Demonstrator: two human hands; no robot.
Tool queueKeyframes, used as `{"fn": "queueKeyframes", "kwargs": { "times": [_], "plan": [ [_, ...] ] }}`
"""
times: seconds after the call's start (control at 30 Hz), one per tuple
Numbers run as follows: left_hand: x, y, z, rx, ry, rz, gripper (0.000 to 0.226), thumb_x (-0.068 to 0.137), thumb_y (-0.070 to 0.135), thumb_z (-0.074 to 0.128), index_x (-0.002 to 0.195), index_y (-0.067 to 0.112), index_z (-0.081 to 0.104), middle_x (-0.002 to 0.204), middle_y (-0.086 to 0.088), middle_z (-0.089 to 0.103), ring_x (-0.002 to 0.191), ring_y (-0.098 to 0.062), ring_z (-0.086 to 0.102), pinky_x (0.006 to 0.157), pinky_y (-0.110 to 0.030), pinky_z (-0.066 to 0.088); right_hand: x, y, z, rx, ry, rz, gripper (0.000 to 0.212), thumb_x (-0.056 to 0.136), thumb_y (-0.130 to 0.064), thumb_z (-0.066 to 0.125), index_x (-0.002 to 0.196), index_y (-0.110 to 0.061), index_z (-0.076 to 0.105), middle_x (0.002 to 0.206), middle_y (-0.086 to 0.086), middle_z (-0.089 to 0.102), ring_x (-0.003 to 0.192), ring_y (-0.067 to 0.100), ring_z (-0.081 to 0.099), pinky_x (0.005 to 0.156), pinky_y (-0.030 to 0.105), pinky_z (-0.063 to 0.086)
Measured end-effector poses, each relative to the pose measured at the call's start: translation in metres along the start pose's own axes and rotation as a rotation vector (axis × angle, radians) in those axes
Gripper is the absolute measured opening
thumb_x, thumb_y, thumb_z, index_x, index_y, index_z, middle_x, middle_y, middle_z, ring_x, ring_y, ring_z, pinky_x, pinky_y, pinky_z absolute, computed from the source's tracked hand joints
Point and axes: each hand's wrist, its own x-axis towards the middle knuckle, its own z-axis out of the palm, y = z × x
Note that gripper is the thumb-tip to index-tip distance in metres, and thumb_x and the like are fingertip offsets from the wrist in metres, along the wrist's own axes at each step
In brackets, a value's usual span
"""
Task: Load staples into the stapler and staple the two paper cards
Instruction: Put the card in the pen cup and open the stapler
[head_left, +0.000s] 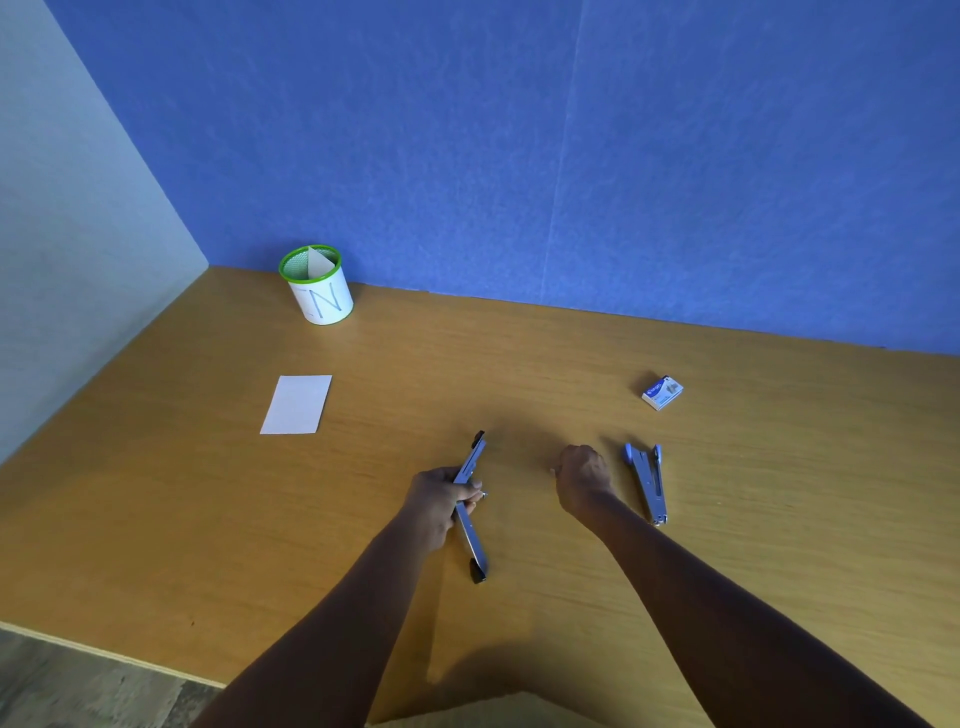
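One big wooden desk (208, 519) held everything. Way back-left of the opened stapler (475, 548) stood a green-rimmed cup (319, 296), and a white card (297, 405) lay flat off to that stapler's left, well apart. Left hand (436, 501) gripped the opened stapler round its middle. A second stapler (647, 480) lay to its right, with the right hand (582, 475) between them, fingers curled, couldn't tell if it pinched anything. Small staple box (662, 393) sat further right and back.
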Motion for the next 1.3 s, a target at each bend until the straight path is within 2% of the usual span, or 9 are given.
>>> {"fn": "queueKeyframes", "kwargs": {
  "times": [0.17,0.3,0.43,0.63,0.73,0.9,1.07,1.17,1.3],
  "plan": [
    [-0.001,0.000,0.001,-0.017,0.013,0.000,0.008,0.091,-0.005,0.052,0.089,-0.003,0.060,0.074,-0.010,0.060,0.068,-0.015,0.059,0.064,-0.022,0.048,0.003,0.004,-0.010,0.398,-0.027,0.121,0.017,0.093,-0.016,0.052,0.092,-0.003,0.063,0.085,0.011,0.054,0.074,0.019,0.048,0.057,0.022,0.035],
    [0.000,0.001,0.003,-0.081,0.021,-0.021,0.017,0.093,-0.002,0.049,0.080,0.001,0.059,0.077,-0.012,0.061,0.068,-0.018,0.061,0.063,-0.024,0.048,0.007,0.007,-0.013,0.899,-0.040,0.287,0.020,0.090,-0.010,0.055,0.071,-0.007,0.059,0.083,0.011,0.059,0.076,0.019,0.055,0.076,0.033,0.049],
    [-0.002,0.003,0.005,-0.134,0.011,-0.044,0.018,0.095,0.000,0.046,0.081,-0.001,0.058,0.078,-0.014,0.061,0.068,-0.020,0.059,0.063,-0.025,0.048,0.000,0.003,-0.018,1.230,-0.123,0.318,0.019,0.090,-0.001,0.052,0.073,-0.004,0.056,0.075,0.009,0.058,0.070,0.014,0.057,0.069,0.023,0.049],
    [-0.010,0.008,0.003,-0.240,-0.052,-0.087,0.029,0.100,0.010,0.039,0.080,-0.003,0.057,0.077,-0.013,0.058,0.067,-0.017,0.054,0.062,-0.026,0.046,-0.007,-0.005,-0.021,1.317,-0.144,0.301,0.013,0.085,0.002,0.059,0.073,-0.004,0.056,0.075,0.010,0.061,0.067,0.015,0.059,0.061,0.020,0.053],
    [-0.015,0.012,0.002,-0.312,-0.075,-0.118,0.032,0.100,0.014,0.039,0.080,-0.004,0.058,0.074,-0.012,0.058,0.064,-0.015,0.053,0.052,-0.023,0.048,-0.012,-0.012,-0.023,1.345,-0.213,0.262,0.014,0.086,0.005,0.056,0.074,-0.004,0.056,0.075,0.010,0.058,0.068,0.015,0.057,0.063,0.021,0.053],
    [-0.014,0.011,-0.001,-0.405,-0.066,-0.100,0.036,0.102,0.018,0.036,0.082,-0.001,0.060,0.046,-0.005,0.060,0.036,-0.010,0.049,0.035,-0.014,0.039,-0.024,-0.025,-0.022,1.338,-0.356,0.241,0.022,0.088,0.004,0.043,0.078,-0.001,0.062,0.074,0.008,0.055,0.066,0.014,0.052,0.064,0.022,0.050],
    [-0.013,0.011,-0.002,-0.506,-0.092,-0.119,0.035,0.102,0.019,0.035,0.085,-0.002,0.059,0.047,-0.007,0.058,0.050,-0.013,0.043,0.034,-0.013,0.039,-0.039,-0.039,-0.017,1.072,-0.419,0.116,0.017,0.086,0.000,0.050,0.075,-0.005,0.062,0.065,0.003,0.050,0.057,0.011,0.043,0.054,0.021,0.038],
    [-0.013,0.011,-0.001,-0.529,-0.070,-0.126,0.031,0.101,0.017,0.036,0.088,-0.002,0.057,0.064,-0.010,0.049,0.054,-0.015,0.040,0.034,-0.014,0.040,-0.044,-0.045,-0.010,0.873,-0.390,-0.024,0.013,0.084,-0.005,0.062,0.075,-0.014,0.065,0.068,-0.001,0.052,0.056,0.008,0.040,0.052,0.021,0.034],
    [-0.011,0.011,-0.001,-0.512,-0.098,-0.110,0.034,0.102,0.017,0.034,0.082,-0.001,0.055,0.045,-0.005,0.055,0.033,-0.009,0.045,0.033,-0.013,0.037,-0.045,-0.050,-0.006,0.671,-0.219,-0.160,0.011,0.078,-0.016,0.073,0.088,-0.012,0.071,0.055,-0.005,0.038,0.045,0.004,0.031,0.045,0.015,0.027]
  ]
}}
